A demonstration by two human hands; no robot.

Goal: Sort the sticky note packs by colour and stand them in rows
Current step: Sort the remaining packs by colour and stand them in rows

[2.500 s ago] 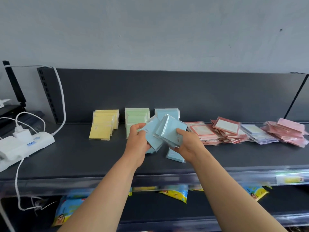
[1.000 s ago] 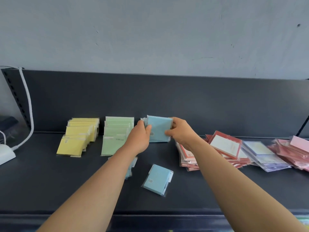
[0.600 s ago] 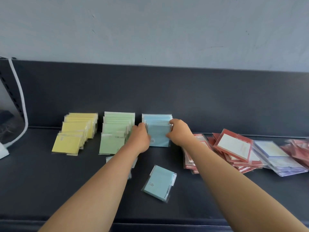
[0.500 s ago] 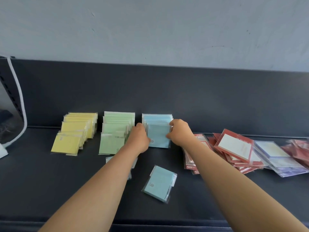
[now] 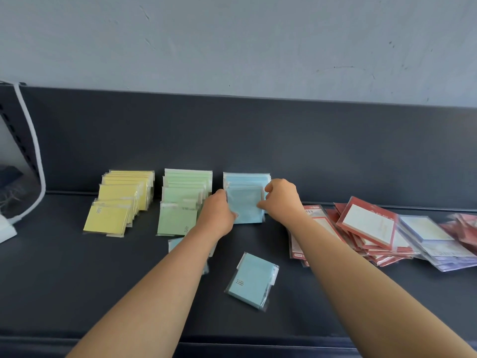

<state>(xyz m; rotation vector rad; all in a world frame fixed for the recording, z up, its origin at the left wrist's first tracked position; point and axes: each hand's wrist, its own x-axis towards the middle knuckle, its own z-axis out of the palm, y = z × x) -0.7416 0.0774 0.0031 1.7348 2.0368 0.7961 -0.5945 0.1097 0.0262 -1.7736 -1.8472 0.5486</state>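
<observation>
Apparently left hand [image 5: 215,218] and right hand [image 5: 282,202] pinch blue pack [image 5: 245,205], edges hidden.

Left grip [image 5: 216,218], right grip [image 5: 282,200] and both forearms are bare.

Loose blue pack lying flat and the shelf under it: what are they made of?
Loose blue pack: matte pastel paper pad in a clear glossy plastic sleeve; its transparent edges overhang and glint. Shelf: likely painted metal, dark grey, matte with faint sheen; coated board is possible.
</observation>
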